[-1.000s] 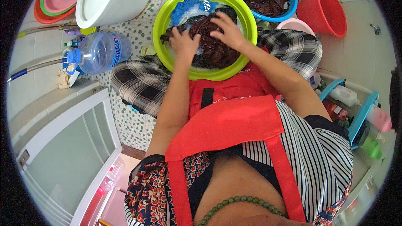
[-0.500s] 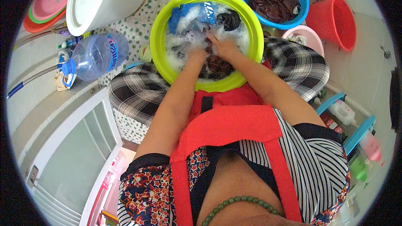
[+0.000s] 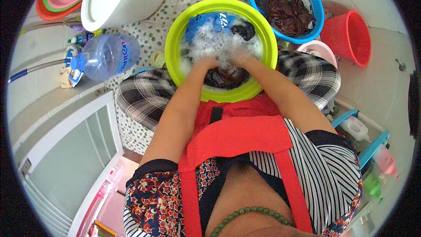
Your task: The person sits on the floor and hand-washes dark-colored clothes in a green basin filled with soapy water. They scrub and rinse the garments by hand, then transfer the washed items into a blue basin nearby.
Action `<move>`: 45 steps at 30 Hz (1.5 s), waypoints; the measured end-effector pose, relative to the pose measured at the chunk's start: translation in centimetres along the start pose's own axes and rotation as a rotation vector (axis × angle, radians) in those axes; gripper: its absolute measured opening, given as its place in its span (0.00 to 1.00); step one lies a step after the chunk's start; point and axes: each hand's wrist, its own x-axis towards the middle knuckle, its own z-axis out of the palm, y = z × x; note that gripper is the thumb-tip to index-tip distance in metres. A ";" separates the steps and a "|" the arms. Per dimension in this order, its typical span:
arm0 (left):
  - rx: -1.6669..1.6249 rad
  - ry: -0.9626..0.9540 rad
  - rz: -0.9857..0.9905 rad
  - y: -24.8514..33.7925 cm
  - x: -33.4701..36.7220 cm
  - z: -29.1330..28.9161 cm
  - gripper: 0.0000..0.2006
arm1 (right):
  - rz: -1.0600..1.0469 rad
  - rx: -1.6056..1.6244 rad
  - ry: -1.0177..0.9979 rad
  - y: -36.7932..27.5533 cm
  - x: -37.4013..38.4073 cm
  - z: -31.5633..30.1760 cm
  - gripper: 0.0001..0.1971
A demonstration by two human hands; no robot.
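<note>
A lime-green basin (image 3: 174, 57) stands between my knees, full of foamy water and soaking clothes. Both hands are sunk in the suds near its middle. Foam covers the fingers of my left hand (image 3: 210, 62), leaving only the wrist and the back edge in sight. Close beside it, my right hand (image 3: 240, 57) is blurred and half under the foam. What either one grips is hidden. Dark brown cloth (image 3: 226, 77) lies in the water on the near side, below my wrists. Toward the far rim float a blue cloth (image 3: 199, 24) with white print and a black piece of cloth (image 3: 245, 30).
A blue tub (image 3: 253, 0) with dark wet clothes sits at the far right. Beside it are a red bucket (image 3: 348, 37) and a pink basin (image 3: 322, 49). On the left are a clear plastic water jug (image 3: 105, 57), a white tub (image 3: 118, 0) and a glazed door (image 3: 72, 153).
Both hands have gone deeper into the foam; the right fingers, visible before, are now covered. More suds spread over the middle of the basin. The whole view has shifted slightly.
</note>
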 end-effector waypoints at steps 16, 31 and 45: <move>-0.742 0.857 0.600 3.7 -13.6 -2.2 0.55 | -0.356 0.671 0.830 -15.6 -15.2 -18.8 0.20; -1.976 0.773 1.009 8.2 -17.1 -5.7 0.22 | -0.352 1.406 0.936 -16.1 -19.6 -18.8 0.20; -2.139 0.402 0.855 11.1 -18.1 -4.5 0.17 | -0.177 2.521 0.210 -10.9 -13.7 -17.4 0.21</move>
